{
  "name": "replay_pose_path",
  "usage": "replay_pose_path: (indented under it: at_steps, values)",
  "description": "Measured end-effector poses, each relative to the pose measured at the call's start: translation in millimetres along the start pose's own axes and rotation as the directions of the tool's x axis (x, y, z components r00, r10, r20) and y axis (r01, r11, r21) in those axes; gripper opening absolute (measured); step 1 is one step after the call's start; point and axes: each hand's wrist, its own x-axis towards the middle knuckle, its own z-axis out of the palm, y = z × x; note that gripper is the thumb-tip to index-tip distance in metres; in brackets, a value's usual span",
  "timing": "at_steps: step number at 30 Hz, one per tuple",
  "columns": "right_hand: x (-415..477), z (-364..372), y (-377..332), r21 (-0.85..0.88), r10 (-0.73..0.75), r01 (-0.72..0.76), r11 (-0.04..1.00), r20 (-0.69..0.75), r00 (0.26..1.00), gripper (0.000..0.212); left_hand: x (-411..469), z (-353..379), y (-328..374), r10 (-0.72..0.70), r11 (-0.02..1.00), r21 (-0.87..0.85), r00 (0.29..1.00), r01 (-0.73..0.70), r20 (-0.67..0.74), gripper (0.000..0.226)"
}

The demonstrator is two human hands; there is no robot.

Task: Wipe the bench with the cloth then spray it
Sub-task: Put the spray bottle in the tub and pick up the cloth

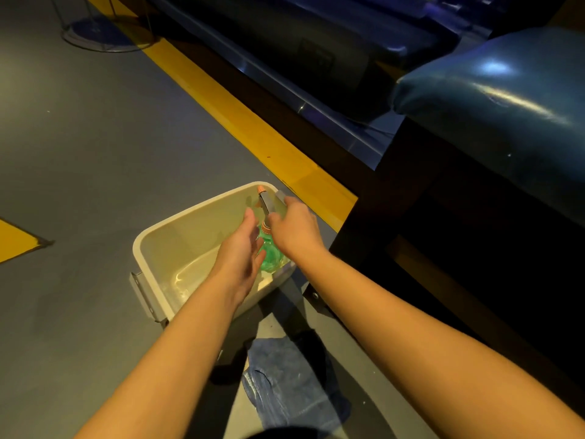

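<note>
A green spray bottle (271, 255) with a grey trigger head and orange nozzle stands inside a cream plastic tub (164, 236) on the floor. My right hand (294, 228) is closed around the bottle's neck and trigger head. My left hand (243, 248) is spread flat against the bottle's left side, fingers apart. A bit of white material (265, 282) shows in the tub below the bottle; I cannot tell if it is the cloth. The blue padded bench (506, 99) rises at the upper right.
A yellow floor stripe (253, 134) runs diagonally past the tub. Dark wooden bench framing (411, 201) stands right of the tub. My jeans leg (291, 384) is below. A round clear stand base (104, 33) sits at the top left.
</note>
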Motion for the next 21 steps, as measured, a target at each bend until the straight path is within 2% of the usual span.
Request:
replay_pose_path:
  at_steps: [2, 5, 7, 9, 10, 12, 14, 16, 18, 21]
  values:
    - [-23, -8, 5, -0.011, -0.09, 0.09, 0.996, -0.023, 0.996, 0.047, -27, 3, -7, 0.159, 0.98, 0.118, 0.987, -0.157, 0.0, 0.048]
    - [-57, -14, 29, 0.054, -0.249, 0.255, 0.966, -0.087, 0.964, 0.05, -58, -1, -32, 0.392, 0.884, 0.288, 0.919, -0.368, -0.028, 0.046]
    - [-78, -10, 58, 0.087, -0.314, 0.328, 0.941, -0.137, 0.939, 0.049, -75, -7, -58, 0.49, 0.818, 0.37, 0.87, -0.44, -0.048, 0.046]
    - [-95, -2, 92, 0.083, -0.328, 0.347, 0.934, -0.184, 0.927, 0.046, -86, -14, -89, 0.544, 0.75, 0.488, 0.836, -0.446, -0.072, 0.05]
    - [-103, 4, 111, 0.064, -0.313, 0.33, 0.942, -0.186, 0.931, 0.045, -89, -19, -105, 0.548, 0.737, 0.534, 0.829, -0.415, -0.111, 0.05]
    - [-116, 14, 142, 0.022, -0.194, 0.199, 0.98, -0.141, 0.971, 0.043, -90, -27, -134, 0.465, 0.79, 0.554, 0.846, -0.263, -0.262, 0.043]
    - [-124, 24, 170, -0.037, 0.012, -0.015, 0.999, -0.079, 0.997, 0.043, -86, -35, -156, 0.303, 0.839, 0.544, 0.849, -0.022, -0.433, 0.044]
    - [-127, 33, 190, -0.064, 0.169, -0.172, 0.983, -0.044, 0.985, 0.047, -80, -44, -173, 0.15, 0.835, 0.517, 0.825, 0.189, -0.545, 0.05]
    - [-126, 38, 202, -0.071, 0.259, -0.26, 0.963, -0.02, 0.966, 0.052, -76, -50, -183, 0.026, 0.822, 0.467, 0.796, 0.327, -0.605, 0.056]
    - [-121, 41, 210, -0.081, 0.393, -0.39, 0.917, 0.012, 0.92, 0.055, -73, -52, -189, -0.102, 0.811, 0.399, 0.775, 0.428, -0.624, 0.063]
